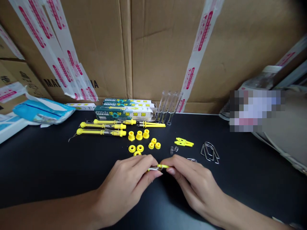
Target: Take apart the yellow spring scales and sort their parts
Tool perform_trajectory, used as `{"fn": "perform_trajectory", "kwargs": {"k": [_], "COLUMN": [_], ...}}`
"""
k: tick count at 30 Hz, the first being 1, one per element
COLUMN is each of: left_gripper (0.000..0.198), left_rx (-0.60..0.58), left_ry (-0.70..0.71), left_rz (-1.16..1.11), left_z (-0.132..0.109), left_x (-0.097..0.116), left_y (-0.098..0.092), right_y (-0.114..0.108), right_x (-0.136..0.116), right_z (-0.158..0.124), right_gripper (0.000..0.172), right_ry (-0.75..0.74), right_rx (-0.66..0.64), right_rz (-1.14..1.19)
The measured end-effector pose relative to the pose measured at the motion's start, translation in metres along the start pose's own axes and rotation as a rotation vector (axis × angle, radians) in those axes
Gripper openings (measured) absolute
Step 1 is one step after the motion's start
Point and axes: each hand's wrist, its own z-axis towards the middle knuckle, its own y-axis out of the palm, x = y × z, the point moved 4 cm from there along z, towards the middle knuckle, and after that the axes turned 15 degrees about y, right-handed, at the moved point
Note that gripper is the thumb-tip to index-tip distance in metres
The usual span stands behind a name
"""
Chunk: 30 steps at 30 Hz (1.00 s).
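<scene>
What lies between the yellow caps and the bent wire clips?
The head view shows small metal springs and yellow plastic pieces between the yellow caps and bent wire clips.

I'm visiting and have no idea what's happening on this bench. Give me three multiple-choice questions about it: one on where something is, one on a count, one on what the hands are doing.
1. Where are the clear tubes compared with the green-and-white boxes?
A. Left of them
B. Right of them
C. On top of them

2. How many tall yellow caps stand on the black table?
A. Three
B. Four
C. Six

3. What are the left hand and right hand doing?
A. Each grips a separate long tube
B. Only the right hand holds anything
C. Both pinch one small yellow-and-metal part

Answers:
1. B, the tubes sit just beyond the boxes' right end.
2. A, three stand in a short row.
3. C, the fingertips of both hands meet on the part.
</scene>
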Motion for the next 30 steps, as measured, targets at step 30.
{"fn": "perform_trajectory", "kwargs": {"k": [30], "left_gripper": [0.028], "left_rx": [0.007], "left_ry": [0.212], "left_rz": [0.258], "left_z": [0.003], "left_x": [0.014], "left_y": [-0.002], "right_y": [0.003], "right_x": [0.000], "right_z": [0.000], "right_gripper": [0.031], "right_ry": [0.301], "right_rx": [-0.288], "right_rz": [0.268]}}
